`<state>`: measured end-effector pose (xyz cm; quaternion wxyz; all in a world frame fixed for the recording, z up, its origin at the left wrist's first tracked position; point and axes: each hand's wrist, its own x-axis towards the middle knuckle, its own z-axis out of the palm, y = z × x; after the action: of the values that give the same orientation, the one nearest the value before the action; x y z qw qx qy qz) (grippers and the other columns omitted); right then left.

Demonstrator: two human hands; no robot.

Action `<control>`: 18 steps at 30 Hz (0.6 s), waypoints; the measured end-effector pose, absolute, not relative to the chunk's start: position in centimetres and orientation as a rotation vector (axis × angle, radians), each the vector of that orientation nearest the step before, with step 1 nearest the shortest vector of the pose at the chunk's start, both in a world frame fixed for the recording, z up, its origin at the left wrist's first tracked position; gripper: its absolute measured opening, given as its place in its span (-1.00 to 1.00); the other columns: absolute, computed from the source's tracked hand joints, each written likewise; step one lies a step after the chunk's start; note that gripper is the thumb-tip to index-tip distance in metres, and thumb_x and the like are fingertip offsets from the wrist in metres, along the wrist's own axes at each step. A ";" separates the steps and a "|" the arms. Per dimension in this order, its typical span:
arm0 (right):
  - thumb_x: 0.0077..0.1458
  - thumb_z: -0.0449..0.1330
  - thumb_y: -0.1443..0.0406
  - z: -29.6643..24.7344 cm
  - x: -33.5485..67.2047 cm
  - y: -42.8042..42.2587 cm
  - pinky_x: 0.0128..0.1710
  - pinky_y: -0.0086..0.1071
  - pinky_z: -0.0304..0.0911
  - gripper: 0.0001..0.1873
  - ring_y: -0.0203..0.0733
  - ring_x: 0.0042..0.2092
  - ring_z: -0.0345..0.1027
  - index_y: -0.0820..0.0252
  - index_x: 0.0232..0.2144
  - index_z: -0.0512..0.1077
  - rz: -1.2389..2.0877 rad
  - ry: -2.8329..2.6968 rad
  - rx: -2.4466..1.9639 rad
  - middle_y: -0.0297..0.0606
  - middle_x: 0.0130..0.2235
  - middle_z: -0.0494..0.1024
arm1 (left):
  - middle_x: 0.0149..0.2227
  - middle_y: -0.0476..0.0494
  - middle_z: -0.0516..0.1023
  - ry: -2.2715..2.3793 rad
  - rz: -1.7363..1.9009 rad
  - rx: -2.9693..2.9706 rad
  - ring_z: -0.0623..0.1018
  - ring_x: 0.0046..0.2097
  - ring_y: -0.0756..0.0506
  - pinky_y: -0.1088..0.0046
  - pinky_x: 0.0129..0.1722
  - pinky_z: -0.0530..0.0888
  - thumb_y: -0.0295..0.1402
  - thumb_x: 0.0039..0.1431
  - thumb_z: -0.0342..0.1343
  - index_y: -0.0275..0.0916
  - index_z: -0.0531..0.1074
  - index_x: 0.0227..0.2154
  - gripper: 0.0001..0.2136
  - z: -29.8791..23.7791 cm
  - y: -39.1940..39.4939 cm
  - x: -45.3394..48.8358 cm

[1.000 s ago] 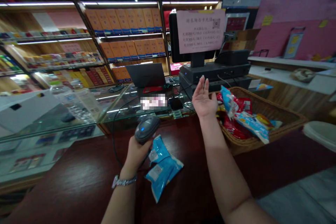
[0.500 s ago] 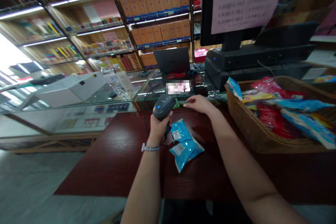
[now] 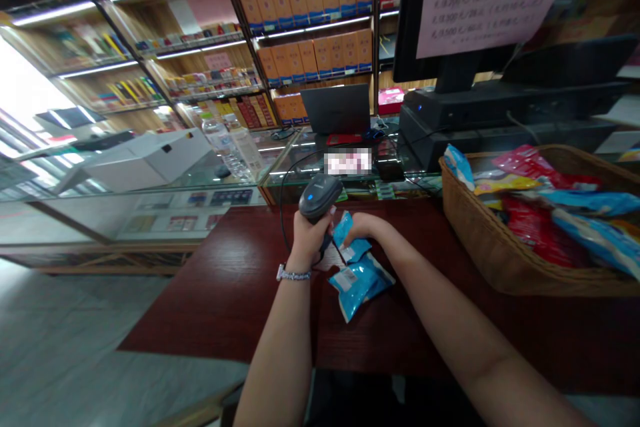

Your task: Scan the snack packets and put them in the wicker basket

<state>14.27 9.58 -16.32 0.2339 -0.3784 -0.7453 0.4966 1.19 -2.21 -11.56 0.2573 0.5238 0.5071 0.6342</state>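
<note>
The left hand (image 3: 311, 241) has its fingers closed round a barcode scanner (image 3: 319, 199), while the right hand (image 3: 365, 227) lies curled on a blue packet (image 3: 361, 285) on the worktop (image 3: 200, 293), grip unclear — it looks light, soft and slippery, best pinched by its sealed edge.

Holding black handheld barcode scanner (image 3: 320, 199) just above blue snack packets (image 3: 359, 285), white labels showing, lying on dark red tabletop (image 3: 220, 293).

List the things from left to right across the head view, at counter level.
White box → clear plastic bottle → handheld barcode scanner → blue packets → wicker basket
</note>
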 end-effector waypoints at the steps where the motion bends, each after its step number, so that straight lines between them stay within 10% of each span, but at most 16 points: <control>1: -0.80 0.56 0.39 -16.1 14.6 9.7 -0.32 -0.33 0.40 -0.60 -0.10 -0.45 0.49 0.09 -0.75 0.49 1.407 -2.049 -1.079 -0.42 -0.68 0.47 | -0.65 0.01 0.44 1.374 1.724 1.421 0.39 -0.64 0.02 0.48 -0.58 0.40 -0.24 0.03 0.29 -0.31 0.52 -0.45 -0.79 -11.6 -2.2 1.2; 9: -0.33 0.52 0.23 -11.6 18.4 10.9 -0.17 -0.19 0.49 -0.61 -0.09 -0.27 0.58 0.17 -0.34 0.61 1.717 -1.371 -0.800 -0.22 -0.26 0.69 | -0.66 -0.01 0.42 1.348 1.709 1.440 0.40 -0.65 0.01 0.47 -0.60 0.40 -0.21 0.06 0.28 -0.32 0.52 -0.47 -0.76 -11.5 -2.3 1.3; 18: -0.38 0.53 0.22 -8.9 22.3 13.0 -0.06 -0.13 0.45 -0.54 -0.06 -0.21 0.57 0.22 -0.34 0.56 1.348 -0.980 -0.701 -0.22 -0.27 0.68 | -0.68 -0.02 0.43 1.399 1.616 1.544 0.40 -0.65 0.01 0.50 -0.59 0.37 -0.28 0.01 0.31 -0.30 0.50 -0.57 -0.79 -12.3 -2.1 2.2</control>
<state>22.30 13.03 -8.86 0.6185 -0.3045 -0.4261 0.5858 2.19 -2.06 -12.26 0.2496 0.5670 0.5137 0.5935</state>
